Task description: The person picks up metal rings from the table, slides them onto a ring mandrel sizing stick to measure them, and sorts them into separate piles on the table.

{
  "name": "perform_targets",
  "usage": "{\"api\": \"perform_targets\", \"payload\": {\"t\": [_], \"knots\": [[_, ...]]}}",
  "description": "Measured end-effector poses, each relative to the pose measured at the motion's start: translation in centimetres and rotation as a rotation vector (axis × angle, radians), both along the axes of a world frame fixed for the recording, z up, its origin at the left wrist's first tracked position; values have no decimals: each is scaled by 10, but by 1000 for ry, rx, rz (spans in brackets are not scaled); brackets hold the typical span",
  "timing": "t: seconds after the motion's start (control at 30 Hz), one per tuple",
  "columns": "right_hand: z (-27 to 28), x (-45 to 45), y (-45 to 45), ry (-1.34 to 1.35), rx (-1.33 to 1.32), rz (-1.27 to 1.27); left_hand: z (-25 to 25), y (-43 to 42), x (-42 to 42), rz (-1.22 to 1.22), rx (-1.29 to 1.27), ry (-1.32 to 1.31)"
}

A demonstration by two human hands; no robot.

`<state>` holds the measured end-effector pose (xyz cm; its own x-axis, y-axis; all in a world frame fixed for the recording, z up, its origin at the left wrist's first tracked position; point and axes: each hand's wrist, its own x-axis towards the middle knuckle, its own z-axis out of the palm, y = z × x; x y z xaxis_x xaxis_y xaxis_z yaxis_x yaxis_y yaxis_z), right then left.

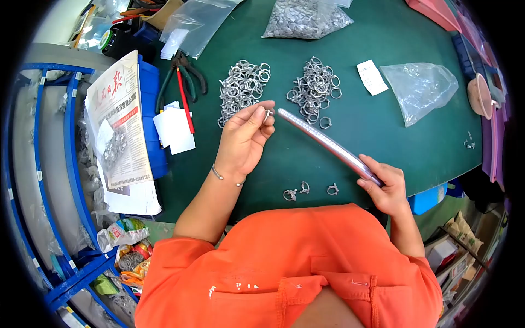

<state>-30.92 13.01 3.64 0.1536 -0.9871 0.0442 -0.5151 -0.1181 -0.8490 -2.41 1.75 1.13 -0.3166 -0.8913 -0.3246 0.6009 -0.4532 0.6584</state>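
My left hand [243,142] pinches a small silver ring [268,113] between thumb and fingers; the fingers partly hide it. My right hand [387,183] grips a ring mandrel [328,144], a long tapered stick with pale scale markings. Its thin tip points up and left, just short of the ring. Behind my left hand lies a heap of silver rings [245,82]. A second heap of rings [314,85] is beyond the mandrel's tip. Close to the table's near edge are three loose rings, among them one at the right [332,189].
On the green table [350,82] lie pliers [183,76], a red pen [184,101], white slips, a paper tag [372,77], an empty plastic bag [421,90] and a bag of metal pieces [306,19]. Newspapers [121,126] lean at the left. Pink bins [480,95] line the right.
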Motion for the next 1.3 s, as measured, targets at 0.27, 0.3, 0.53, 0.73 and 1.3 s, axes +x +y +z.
{"api": "perform_targets", "payload": {"t": [0.27,0.3,0.53,0.73,1.3], "knots": [[-1,8,-4,-45,-57,74,-13,-2,8,-31,-104,74],[-2,9,-4,-44,-57,72,-15,-2,8,-42,-124,119],[0,15,-10,-42,-106,90,-7,8,3,-149,-90,27],[3,20,-19,-15,-202,181,0,27,-21,-239,-358,-225],[9,-26,0,-24,-40,-258,1,-17,-55,-5,-872,-993]]}}
